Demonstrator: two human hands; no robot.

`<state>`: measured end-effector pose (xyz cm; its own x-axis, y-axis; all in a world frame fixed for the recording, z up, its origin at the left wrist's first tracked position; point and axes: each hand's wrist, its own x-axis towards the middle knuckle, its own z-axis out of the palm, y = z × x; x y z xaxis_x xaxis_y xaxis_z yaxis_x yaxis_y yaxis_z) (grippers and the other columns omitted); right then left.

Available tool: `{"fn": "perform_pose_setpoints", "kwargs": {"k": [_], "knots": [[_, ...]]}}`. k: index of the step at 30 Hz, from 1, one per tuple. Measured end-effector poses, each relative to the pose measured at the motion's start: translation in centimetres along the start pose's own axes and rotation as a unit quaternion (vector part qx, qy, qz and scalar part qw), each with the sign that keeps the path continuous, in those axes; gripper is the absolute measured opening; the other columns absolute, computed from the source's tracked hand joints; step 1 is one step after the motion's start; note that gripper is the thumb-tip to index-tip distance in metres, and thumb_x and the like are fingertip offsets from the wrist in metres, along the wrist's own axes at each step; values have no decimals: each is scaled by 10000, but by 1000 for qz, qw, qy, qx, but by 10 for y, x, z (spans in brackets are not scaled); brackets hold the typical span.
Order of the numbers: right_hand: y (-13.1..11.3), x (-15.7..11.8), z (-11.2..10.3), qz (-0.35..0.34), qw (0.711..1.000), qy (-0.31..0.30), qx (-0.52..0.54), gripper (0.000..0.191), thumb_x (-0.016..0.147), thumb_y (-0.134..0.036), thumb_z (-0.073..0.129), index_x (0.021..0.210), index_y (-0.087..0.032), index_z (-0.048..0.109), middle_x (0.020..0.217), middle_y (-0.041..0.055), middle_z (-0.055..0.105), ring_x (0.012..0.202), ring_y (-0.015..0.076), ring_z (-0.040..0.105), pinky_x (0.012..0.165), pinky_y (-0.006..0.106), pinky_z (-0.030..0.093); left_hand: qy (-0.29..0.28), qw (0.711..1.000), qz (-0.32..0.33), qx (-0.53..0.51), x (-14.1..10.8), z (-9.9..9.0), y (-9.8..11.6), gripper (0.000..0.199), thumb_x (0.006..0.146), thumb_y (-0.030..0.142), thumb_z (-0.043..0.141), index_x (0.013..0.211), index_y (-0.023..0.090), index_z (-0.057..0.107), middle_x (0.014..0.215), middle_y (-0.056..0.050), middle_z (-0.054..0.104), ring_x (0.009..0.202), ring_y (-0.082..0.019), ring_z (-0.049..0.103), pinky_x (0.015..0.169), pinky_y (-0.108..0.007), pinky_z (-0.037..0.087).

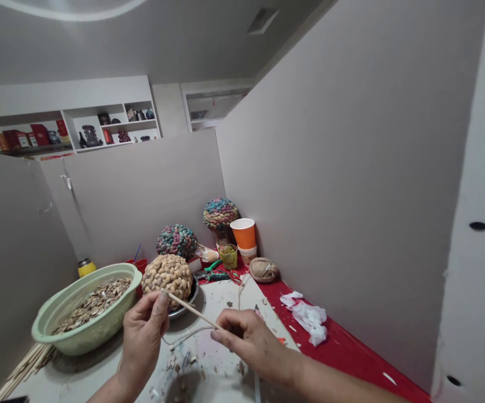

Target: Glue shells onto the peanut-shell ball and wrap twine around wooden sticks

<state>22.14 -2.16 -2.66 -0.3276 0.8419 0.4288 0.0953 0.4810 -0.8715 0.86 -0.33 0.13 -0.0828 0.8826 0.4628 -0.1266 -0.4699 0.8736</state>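
Observation:
A thin, pale wooden stick (192, 309) slants between my two hands. My left hand (145, 330) pinches its upper end between thumb and fingertips. At the lower end, my right hand (253, 342) closes around it with curled fingers. A length of twine (186, 337) sags below the stick and runs up to my right fingers; whether it is tied to the stick I cannot tell. Just behind my left hand, a ball covered in tan nut shells (167, 274) rests in a metal bowl (194, 291). The twine ball (264, 270) lies farther back on the right.
A green basin (86, 338) of shells stands left, with a bundle of sticks (30, 366) beside it. Behind are colourful shell-covered balls (177, 240), an orange cup (243, 234) and pliers (217, 275). Crumpled tissue (307, 318) lies right. Grey partitions (330, 196) enclose the table.

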Motion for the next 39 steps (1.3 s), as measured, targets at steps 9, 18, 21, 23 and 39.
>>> {"fn": "perform_pose_setpoints", "kwargs": {"k": [9,18,21,23,39], "knots": [[2,-1,-3,59,986,-118,98,544,845,-627,521,772,-107,663,441,-62,441,364,51,343,384,179,261,-5,998,-22,-61,-3,3,0,269,762,379,736,907,154,711,536,56,417,478,-60,312,426,-171,267],[3,0,0,32,999,-27,30,311,786,-437,695,808,-132,637,577,-56,474,505,64,381,472,185,281,20,998,-38,-39,-1,6,1,261,735,394,755,834,161,694,583,46,465,508,-61,342,445,-155,310],[1,-1,1,-2,1000,8,-21,261,831,-362,635,700,-137,610,568,-43,482,529,83,424,505,201,318,26,998,-41,-36,3,3,-4,298,695,391,786,860,156,708,564,41,480,501,-67,358,433,-159,313],[1,-1,1,-3,1000,0,-19,294,854,-376,597,687,-134,612,552,-32,505,516,88,450,503,202,338,27,998,-42,-45,4,0,-7,319,665,385,806,868,156,718,566,35,498,499,-70,372,427,-161,319],[-26,9,-3,125,949,-158,245,487,775,-585,658,743,-99,633,391,-73,489,243,29,275,262,163,192,23,995,-22,-95,0,2,27,384,627,439,815,844,129,752,535,43,426,478,-60,333,415,-161,304]]}}
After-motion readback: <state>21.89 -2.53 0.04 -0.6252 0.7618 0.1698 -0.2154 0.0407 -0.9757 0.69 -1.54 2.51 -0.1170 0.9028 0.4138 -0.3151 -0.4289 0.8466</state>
